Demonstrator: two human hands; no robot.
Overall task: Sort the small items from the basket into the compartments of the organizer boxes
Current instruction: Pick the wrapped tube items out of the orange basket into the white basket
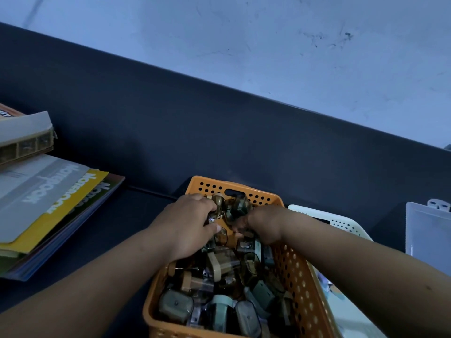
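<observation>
An orange perforated basket (296, 272) stands on the dark table, packed with several small clear and brown plastic items (219, 284). Both hands reach into its far end. My left hand (188, 225) curls its fingers round a small brownish item (218, 203) near the basket's back wall. My right hand (261, 223) is bent down at the wrist, its fingers buried among the items and mostly hidden. A clear organizer box (428, 240) stands at the right edge, only partly in view.
A white perforated basket (341, 223) sits just right of the orange one. A stack of notebooks (48, 211) lies at the left, with a box with compartments (24, 140) on top. A dark upstand and pale wall run behind.
</observation>
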